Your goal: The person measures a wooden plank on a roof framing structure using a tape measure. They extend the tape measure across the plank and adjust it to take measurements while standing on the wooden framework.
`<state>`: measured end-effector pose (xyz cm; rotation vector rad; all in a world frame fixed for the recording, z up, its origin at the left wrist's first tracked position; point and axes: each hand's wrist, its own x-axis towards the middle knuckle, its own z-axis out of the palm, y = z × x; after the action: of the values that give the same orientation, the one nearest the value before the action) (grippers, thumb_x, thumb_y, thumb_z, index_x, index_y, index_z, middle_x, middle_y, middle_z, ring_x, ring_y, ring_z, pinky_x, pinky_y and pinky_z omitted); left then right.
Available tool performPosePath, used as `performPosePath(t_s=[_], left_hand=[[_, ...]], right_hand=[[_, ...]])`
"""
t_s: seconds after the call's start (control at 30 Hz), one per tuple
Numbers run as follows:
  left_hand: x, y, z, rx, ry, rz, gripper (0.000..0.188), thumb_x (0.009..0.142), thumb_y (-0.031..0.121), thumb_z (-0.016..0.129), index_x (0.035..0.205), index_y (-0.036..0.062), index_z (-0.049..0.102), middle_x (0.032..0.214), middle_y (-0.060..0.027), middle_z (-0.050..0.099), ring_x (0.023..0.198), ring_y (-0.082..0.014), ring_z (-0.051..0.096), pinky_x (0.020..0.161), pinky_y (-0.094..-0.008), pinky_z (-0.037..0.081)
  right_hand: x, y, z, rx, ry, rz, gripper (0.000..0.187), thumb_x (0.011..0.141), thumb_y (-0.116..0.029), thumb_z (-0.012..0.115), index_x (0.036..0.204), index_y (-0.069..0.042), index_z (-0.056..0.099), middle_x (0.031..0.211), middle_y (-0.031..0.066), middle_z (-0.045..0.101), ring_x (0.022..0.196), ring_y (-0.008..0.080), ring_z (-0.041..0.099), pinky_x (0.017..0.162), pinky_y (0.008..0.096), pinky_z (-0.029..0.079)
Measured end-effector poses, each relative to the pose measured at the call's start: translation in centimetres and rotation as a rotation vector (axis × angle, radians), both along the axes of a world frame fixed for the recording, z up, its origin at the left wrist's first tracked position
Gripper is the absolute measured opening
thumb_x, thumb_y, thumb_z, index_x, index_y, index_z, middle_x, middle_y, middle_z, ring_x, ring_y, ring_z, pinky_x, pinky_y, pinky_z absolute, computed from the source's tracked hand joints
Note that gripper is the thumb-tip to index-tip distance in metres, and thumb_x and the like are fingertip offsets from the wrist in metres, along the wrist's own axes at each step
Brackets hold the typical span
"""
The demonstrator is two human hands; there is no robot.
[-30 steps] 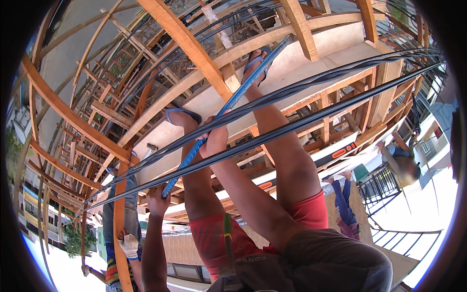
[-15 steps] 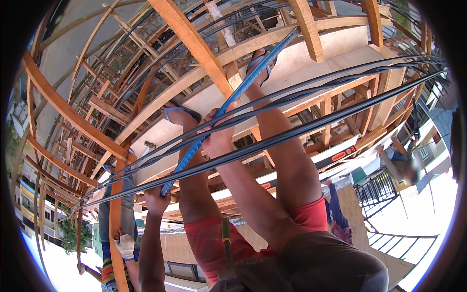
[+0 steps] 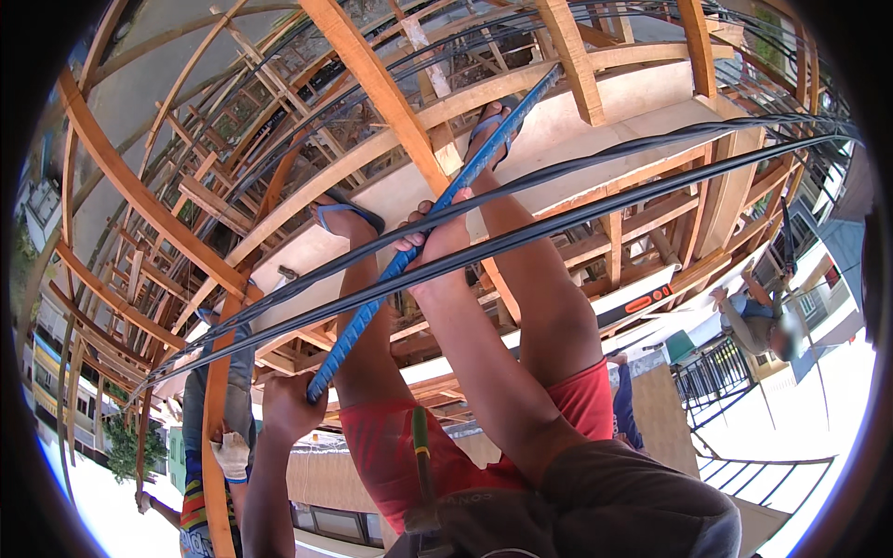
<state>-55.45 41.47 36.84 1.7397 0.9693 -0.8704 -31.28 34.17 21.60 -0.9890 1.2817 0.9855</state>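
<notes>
A long, speckled blue pole (image 3: 367, 312) slants across the view, from low on the left up to the far right. My left hand (image 3: 296, 406) is closed around its lower end. Farther up, my right hand (image 3: 435, 232) wraps round the middle of the pole. Two runs of black cable, one twisted (image 3: 595, 167) and one straighter (image 3: 605, 206), cross in front of the pole and partly cover it and my right hand. The upper end of the pole reaches a curved wooden beam (image 3: 465, 96).
My feet, in flip-flops (image 3: 349, 221), stand on a pale board (image 3: 642, 116). Wooden framing (image 3: 372, 79) surrounds it. At left, a co-worker's gloved hand (image 3: 231, 456) is at an upright plank (image 3: 217, 409). Another person (image 3: 758, 316) is at far right. A pale bar with orange inserts (image 3: 648, 302) lies nearby.
The cables have shifted; three separate lines now appear as two. My left hand and the pole's lower end have moved slightly down toward me. My right hand still grips the pole.
</notes>
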Motion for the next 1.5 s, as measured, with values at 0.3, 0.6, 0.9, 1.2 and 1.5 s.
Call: performPosePath(t_s=[0.3,0.6,0.9,1.2,1.5], left_hand=[[7.5,-3.6,9.7,-0.007,0.007,-0.036,0.029,0.082,0.025,0.075,0.066,0.0051,0.061,0.053,-0.0139,0.058,0.050,-0.0345,0.062,0.052,-0.0445,0.051],[-5.7,-2.4,-9.8,0.073,0.095,-0.028,0.018,0.083,0.023,0.074,0.092,0.0072,0.071,0.071,-0.0164,0.067,0.064,-0.0372,0.066,0.062,-0.0456,0.054],[-13.8,-4.1,-13.0,0.078,0.068,0.116,0.019,0.077,0.021,0.074,0.077,0.0042,0.067,0.067,-0.0175,0.064,0.063,-0.0381,0.064,0.060,-0.0458,0.051],[-11.7,-0.7,-12.7,0.096,0.025,0.064,0.010,0.074,0.011,0.069,0.072,0.0022,0.066,0.063,-0.0181,0.060,0.056,-0.0341,0.061,0.055,-0.0415,0.047],[-7.7,-1.5,-13.2,0.034,-0.081,0.013,0.018,0.068,0.018,0.076,0.066,0.0052,0.063,0.056,-0.0156,0.058,0.055,-0.0363,0.063,0.054,-0.0414,0.051]], right_hand=[[5.2,-2.7,5.4,0.113,0.150,0.002,0.054,0.101,-0.063,0.037,0.081,-0.014,0.048,0.057,-0.0061,0.039,0.047,0.0080,0.036,0.048,0.0247,0.033],[-4.6,-3.4,-8.7,0.211,-0.110,0.037,0.054,0.095,-0.068,0.048,0.082,-0.016,0.051,0.061,0.0023,0.048,0.055,0.0178,0.048,0.056,0.0328,0.041],[-8.6,-2.2,-9.2,0.239,0.087,0.016,0.039,0.095,-0.030,0.059,0.064,-0.019,0.038,0.052,-0.0044,0.027,0.045,0.0105,0.024,0.044,0.0280,0.023],[-6.7,-0.5,-9.5,0.052,0.157,0.056,0.036,0.092,-0.026,0.056,0.062,-0.018,0.037,0.050,-0.0031,0.028,0.042,0.0116,0.026,0.044,0.0297,0.027],[-3.6,-1.4,-9.1,0.102,0.028,0.107,0.035,0.094,-0.029,0.059,0.066,-0.018,0.040,0.052,-0.0044,0.028,0.043,0.0093,0.027,0.043,0.0270,0.027]])
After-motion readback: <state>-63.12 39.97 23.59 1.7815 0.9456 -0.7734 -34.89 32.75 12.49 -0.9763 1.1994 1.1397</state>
